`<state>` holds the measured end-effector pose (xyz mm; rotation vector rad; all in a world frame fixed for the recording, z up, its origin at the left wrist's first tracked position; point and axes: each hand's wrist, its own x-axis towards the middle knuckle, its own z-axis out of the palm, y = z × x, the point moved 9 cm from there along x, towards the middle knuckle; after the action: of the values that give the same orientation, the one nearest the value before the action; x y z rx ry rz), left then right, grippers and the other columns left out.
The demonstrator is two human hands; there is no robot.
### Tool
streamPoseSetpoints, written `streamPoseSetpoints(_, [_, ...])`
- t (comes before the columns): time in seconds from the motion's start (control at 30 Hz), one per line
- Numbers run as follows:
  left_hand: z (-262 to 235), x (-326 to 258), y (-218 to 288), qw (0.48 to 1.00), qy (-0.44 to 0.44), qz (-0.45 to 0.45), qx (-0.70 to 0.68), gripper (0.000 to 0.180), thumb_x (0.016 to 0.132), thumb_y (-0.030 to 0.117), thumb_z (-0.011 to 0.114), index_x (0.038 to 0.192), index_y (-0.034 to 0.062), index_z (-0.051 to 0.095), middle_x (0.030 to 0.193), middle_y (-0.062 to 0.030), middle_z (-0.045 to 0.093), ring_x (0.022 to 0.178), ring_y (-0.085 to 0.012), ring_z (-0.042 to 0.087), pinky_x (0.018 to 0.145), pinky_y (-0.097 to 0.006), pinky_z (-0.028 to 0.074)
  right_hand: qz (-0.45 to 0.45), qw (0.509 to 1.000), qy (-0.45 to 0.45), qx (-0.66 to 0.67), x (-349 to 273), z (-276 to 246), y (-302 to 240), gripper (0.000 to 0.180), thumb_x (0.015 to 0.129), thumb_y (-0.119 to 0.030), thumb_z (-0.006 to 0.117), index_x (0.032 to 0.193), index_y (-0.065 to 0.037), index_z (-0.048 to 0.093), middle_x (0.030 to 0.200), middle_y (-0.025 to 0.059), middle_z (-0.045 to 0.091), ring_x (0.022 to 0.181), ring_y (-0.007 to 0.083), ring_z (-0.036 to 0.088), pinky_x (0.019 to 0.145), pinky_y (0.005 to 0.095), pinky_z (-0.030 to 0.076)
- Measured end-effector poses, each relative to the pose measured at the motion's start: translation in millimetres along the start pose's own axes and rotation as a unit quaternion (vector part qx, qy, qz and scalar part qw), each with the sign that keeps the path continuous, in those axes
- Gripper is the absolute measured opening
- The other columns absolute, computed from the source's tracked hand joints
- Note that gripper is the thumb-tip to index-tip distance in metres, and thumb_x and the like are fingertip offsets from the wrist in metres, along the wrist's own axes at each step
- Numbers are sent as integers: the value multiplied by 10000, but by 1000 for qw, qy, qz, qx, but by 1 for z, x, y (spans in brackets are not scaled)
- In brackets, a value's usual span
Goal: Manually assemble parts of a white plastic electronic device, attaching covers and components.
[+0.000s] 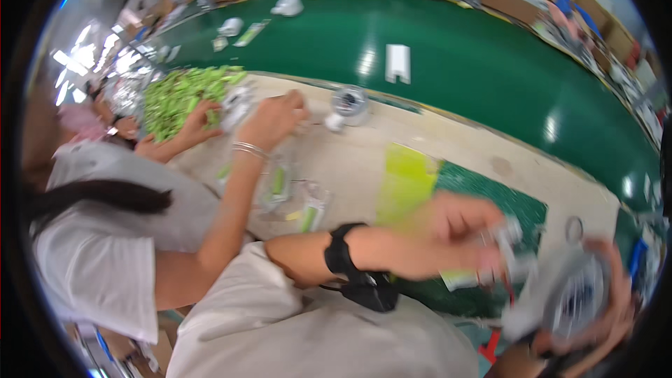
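My left hand point(455, 234), with a black band on its wrist, reaches across to the right over a dark green mat. Its fingers close on a small whitish, partly clear piece point(514, 248), too blurred to name. At the lower right my right hand point(617, 301) grips a round grey-and-white device point(577, 294) with a dark middle, like a small handheld fan. The two things are close together, and motion blur hides whether they touch. A yellow-green sheet point(406, 178) lies on the table beyond my left forearm.
At my left a co-worker's hand point(276, 119) reaches over the table near a heap of green pieces point(182, 101). A similar round device point(350, 103) stands by the green conveyor belt point(462, 49). Bagged green-and-white items point(311, 206) lie nearby. A white piece point(397, 63) lies on the belt.
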<state>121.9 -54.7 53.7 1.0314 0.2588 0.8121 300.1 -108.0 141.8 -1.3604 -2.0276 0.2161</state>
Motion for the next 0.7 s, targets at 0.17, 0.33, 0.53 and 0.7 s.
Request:
streamPoseSetpoints(0.17, [-97,40,-55,963,192,-165,-97,370,927,314,427,1113,4,508,999,-87,596,852,-165,601,731,-291,503,153,911,18,381,72,128,117,573,679,-90,723,1158,3,422,1084,110,538,1000,166,530,852,287,438])
streamPoseSetpoints(0.33, [-138,85,-74,950,229,-188,-99,354,951,296,364,1112,13,501,944,-80,591,840,-170,589,746,-304,499,224,882,23,415,87,160,174,548,709,-57,714,1159,-1,406,1064,105,536,976,163,538,831,275,451])
streamPoseSetpoints(0.53, [-198,135,-87,941,273,-195,-48,320,938,275,410,1097,13,503,992,-92,586,844,-183,580,748,-313,487,196,921,28,335,130,189,236,588,669,-119,757,1147,1,437,1076,121,537,988,191,541,825,286,455])
streamPoseSetpoints(0.7, [-258,138,-58,868,421,-110,240,459,872,287,537,1178,-43,441,1125,-133,508,1054,-198,462,910,-310,363,251,951,126,128,144,192,262,696,650,-202,766,1214,-17,402,1103,178,563,1017,295,560,862,341,444])
